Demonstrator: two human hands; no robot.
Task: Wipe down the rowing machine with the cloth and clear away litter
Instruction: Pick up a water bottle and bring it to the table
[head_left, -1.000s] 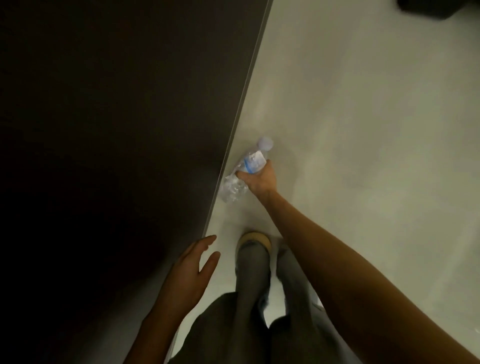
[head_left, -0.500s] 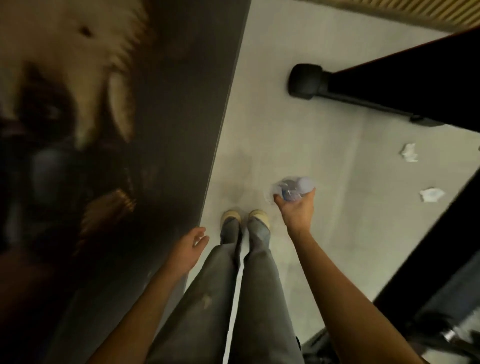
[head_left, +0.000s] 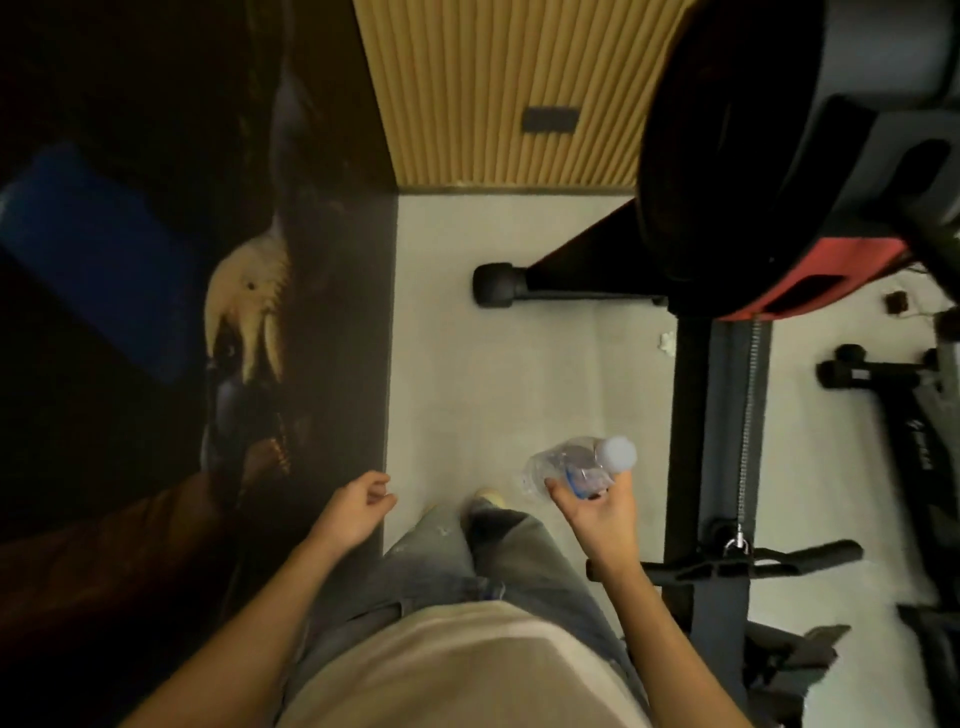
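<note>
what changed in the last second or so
The right hand has lifted the crushed plastic bottle off the floor beside the dark wall as the person straightened up, and now holds it palm-up. The left hand stays empty. A crumpled paper scrap lies by the rowing machine.

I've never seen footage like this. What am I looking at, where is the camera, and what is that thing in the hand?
There is no robot here. This is a person, filmed by a wide-angle camera worn on the head, so you look down past the chest and legs. The right hand holds a crumpled clear plastic bottle with a white cap. The left hand hangs loosely curled and holds nothing. To the right stands the black and red rowing machine, which the person is meant to wipe. On the pale floor, beside the machine's rail, lies a small crumpled white paper scrap, probably litter to clear.
</note>
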